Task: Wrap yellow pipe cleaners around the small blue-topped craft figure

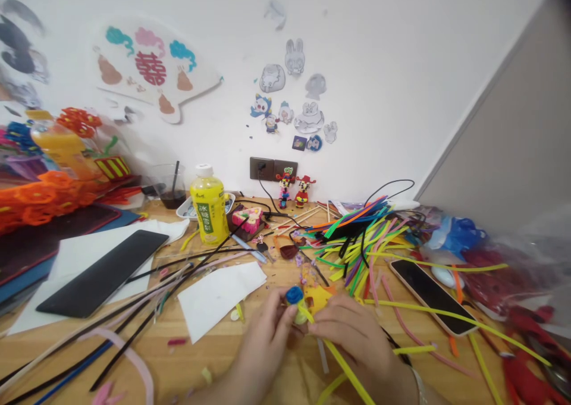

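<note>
My left hand and my right hand meet low in the middle of the wooden table. Between their fingertips sits a small craft piece with a blue top and a yellow fuzzy body. The left fingers pinch it from the left. My right hand is closed on a long yellow pipe cleaner that runs from the piece down towards me. Behind the piece lies a yellow and orange shape.
A heap of coloured pipe cleaners lies behind to the right, a phone beside it. White paper, a black tablet, a yellow drink bottle and long black stems are to the left.
</note>
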